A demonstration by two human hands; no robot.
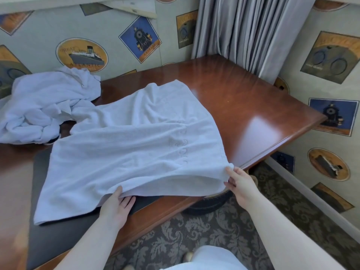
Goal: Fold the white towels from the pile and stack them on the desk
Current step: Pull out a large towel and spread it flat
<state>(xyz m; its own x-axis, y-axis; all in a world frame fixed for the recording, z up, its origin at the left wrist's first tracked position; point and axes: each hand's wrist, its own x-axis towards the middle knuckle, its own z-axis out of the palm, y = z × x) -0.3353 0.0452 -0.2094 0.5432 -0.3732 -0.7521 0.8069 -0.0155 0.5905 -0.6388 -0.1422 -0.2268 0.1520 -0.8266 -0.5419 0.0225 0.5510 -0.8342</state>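
Both forearms reach forward from the bottom of the view toward the near edge of the table. On the left, the left hand has its thumb on top of the towel and its fingers beneath the near hem, pinching the cloth there. To the right, the right hand grips the towel's near right corner, just past the table's edge, with the thumb on top and the fingers curled under. This white towel lies spread across the middle of the table, its near hem lifted between the two hands so a layer underneath shows. Part of it covers a dark mat on the tabletop. At the far left, touching the towel's far corner, sits the pile of crumpled white towels against the patterned wall. A grey curtain hangs behind the table's far corner. Patterned carpet lies below.
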